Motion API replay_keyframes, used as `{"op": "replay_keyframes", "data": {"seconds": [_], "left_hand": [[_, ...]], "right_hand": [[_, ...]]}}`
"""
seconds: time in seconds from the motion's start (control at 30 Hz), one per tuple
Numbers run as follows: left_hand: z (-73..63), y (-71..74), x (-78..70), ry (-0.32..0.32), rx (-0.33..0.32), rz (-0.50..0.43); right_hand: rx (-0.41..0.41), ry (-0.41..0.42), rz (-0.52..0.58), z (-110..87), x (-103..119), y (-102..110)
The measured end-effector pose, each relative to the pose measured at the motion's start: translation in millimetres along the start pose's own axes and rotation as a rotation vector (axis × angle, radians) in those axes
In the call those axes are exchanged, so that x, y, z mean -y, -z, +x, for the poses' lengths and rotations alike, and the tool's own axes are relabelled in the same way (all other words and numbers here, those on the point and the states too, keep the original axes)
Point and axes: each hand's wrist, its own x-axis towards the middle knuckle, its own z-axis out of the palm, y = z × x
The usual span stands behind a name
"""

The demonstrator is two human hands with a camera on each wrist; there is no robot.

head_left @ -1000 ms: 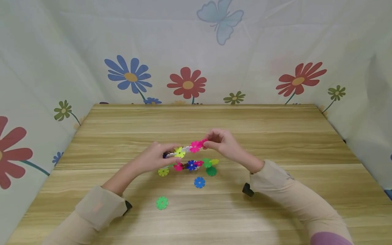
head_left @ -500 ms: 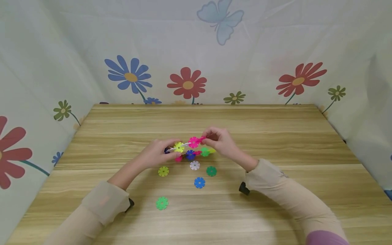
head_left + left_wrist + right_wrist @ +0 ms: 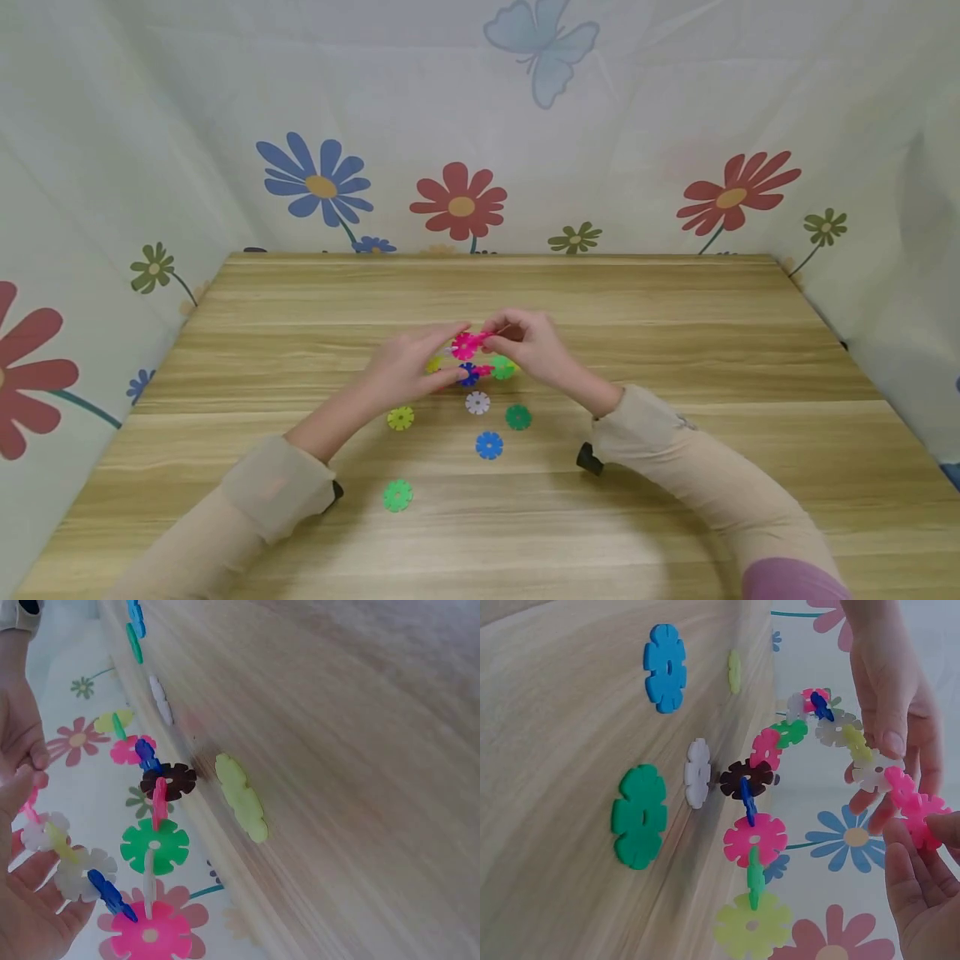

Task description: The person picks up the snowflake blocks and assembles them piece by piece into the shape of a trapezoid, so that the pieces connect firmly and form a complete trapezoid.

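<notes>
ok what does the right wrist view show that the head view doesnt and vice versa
Only the right wrist view shows the brown flower-shaped disc, linked between a pink disc and a dark blue disc in the chain.

Only the head view shows the loose light green disc and the printed butterfly on the backdrop.

Both show the left hand and right hand holding the chain, plus the loose blue disc, dark green disc, white disc and yellow-green disc.
</notes>
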Motion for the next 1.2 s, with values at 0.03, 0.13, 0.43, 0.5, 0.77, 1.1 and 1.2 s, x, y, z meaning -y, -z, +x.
{"op": "replay_keyframes", "data": {"seconds": [0.03,0.13,0.43,0.5,0.77,1.1,1.2], "left_hand": [[1.1,-0.5,-0.9,-0.007,-0.014,-0.011],[3.7,-1.9,-2.9,-0.011,-0.043,-0.045],[3.5,-1.2,-0.8,0.007,-0.056,-0.058],[2.3,-0.8,2.4,0.036,-0.054,-0.054],[-2.1,2.8,12.7,0.125,-0.055,-0.069],[-3.2,5.6,16.8,0.154,-0.054,-0.110],[-3.2,5.9,16.6,0.166,-0.045,-0.120]], "right_hand": [[0.003,0.007,0.002,0.1,0.7,-0.3],[0.014,0.019,0.019,0.5,2.8,-0.6],[0.005,-0.068,0.033,-4.4,4.1,5.4],[0.012,-0.082,0.014,-6.2,1.6,7.7],[0.332,-0.150,-0.156,-20.4,-15.4,19.7],[0.592,-0.074,-0.426,-34.3,-35.5,19.8],[0.619,-0.111,-0.466,-36.0,-39.3,16.6]]}}
